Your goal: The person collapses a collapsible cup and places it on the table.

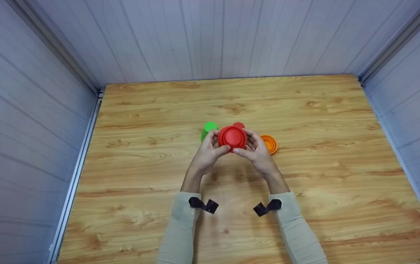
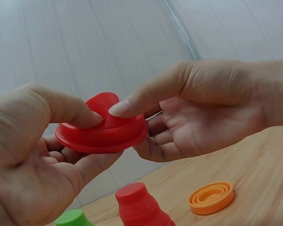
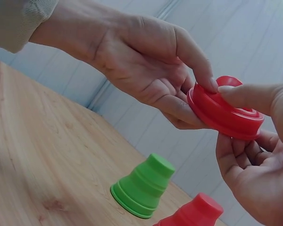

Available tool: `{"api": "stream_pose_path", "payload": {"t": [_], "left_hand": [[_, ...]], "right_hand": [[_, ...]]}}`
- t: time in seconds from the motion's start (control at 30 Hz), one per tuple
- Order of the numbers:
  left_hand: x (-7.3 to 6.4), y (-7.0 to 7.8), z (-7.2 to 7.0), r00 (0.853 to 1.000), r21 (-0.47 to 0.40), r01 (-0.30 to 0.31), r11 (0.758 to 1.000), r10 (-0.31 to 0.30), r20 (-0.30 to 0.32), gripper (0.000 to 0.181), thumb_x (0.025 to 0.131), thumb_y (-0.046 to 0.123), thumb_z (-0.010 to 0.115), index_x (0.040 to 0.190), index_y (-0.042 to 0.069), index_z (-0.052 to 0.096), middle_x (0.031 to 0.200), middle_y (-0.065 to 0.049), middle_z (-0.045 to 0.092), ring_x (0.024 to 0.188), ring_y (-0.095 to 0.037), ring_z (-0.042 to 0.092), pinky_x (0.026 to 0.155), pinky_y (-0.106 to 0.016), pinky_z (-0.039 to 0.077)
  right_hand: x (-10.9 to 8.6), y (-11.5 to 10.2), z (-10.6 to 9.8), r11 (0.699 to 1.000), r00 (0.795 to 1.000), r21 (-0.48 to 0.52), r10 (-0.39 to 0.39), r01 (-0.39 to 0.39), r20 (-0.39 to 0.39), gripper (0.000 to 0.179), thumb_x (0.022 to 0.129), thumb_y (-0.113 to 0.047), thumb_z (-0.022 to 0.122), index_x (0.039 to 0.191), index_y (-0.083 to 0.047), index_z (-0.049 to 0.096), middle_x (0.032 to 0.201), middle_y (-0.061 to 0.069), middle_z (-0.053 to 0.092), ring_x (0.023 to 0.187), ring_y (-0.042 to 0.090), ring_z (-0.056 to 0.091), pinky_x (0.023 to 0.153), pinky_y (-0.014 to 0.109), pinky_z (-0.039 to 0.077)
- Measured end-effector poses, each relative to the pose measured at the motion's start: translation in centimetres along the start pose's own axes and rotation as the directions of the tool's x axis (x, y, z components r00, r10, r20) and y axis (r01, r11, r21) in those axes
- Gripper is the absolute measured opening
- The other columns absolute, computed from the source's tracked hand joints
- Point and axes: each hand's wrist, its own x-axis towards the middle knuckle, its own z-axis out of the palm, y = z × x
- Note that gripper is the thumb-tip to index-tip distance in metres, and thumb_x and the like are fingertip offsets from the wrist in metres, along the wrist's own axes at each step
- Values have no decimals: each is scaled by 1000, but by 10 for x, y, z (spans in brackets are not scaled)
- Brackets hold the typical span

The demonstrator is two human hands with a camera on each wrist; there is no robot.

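Observation:
A red collapsible cup [image 1: 233, 137], folded down to a shallow ringed disc, is held up above the table between both hands. My left hand [image 1: 206, 154] grips its left side, thumb on the top and fingers beneath the rim. On the opposite side, my right hand [image 1: 261, 156] pinches it the same way. Both thumbs press close together near the middle, where a round red part [image 2: 103, 100] stands up tilted in the left wrist view. Just beyond the hands, a green cup [image 3: 144, 186] and a second red cup [image 2: 141, 207] stand extended, narrow end up.
To the right of my right hand lies an orange collapsible cup [image 2: 212, 209], folded flat in rings. The wood-grain table [image 1: 151, 110] is bounded by pale panel walls [image 1: 210, 40] at the back and both sides.

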Motion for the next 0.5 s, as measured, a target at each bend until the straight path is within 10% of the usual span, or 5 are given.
{"api": "stream_pose_path", "payload": {"t": [0.5], "left_hand": [[1, -4, 2, 999, 42, 22, 999, -20, -47, 35, 82, -15, 54, 111, 0, 40, 122, -17, 52, 109, -20, 55, 85, -29, 54]], "right_hand": [[4, 5, 13, 997, 987, -73, -31, 19, -160, 55, 80, 10, 63, 130, 0, 41, 124, 14, 52, 112, 21, 52, 95, 23, 47]]}}
